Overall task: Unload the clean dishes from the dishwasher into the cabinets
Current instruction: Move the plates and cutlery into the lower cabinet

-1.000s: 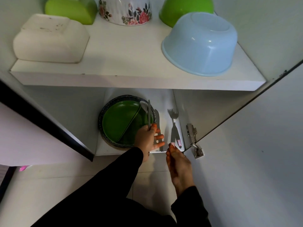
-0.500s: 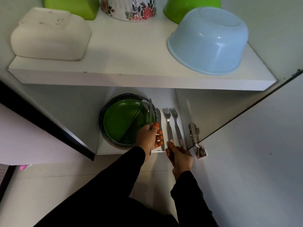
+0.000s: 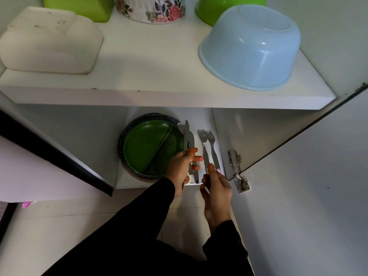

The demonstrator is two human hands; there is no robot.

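A: Head view. Left hand first?
B: Thumb and forefinger pinch a knife, blade up toward 12 o'clock; the other fingers spread loose to 3 o'clock. A spoon bowl shows just behind the blade; whether the hand holds it too, cannot tell.

A: Right hand?
B: Fingers straight, relaxed, gripping nothing. Fingertips rest at the handle ends of two forks.

A: Forks lie how?
B: Flat on the lower shelf, side by side and touching, tines to 12 o'clock. More cutlery lies between them and the left hand, partly hidden.

A: At 9 o'clock of the knife?
B: Green plates stacked in a dark-rimmed dish, on the same shelf.

A: Further out?
B: Hinge at 3 o'clock of the forks, on the open door. Upper shelf at 12 o'clock: blue bowl upside down on the right, white box on the left, floral bowl and two green bowls at the back edge. Black sleeves run down to 6 o'clock.
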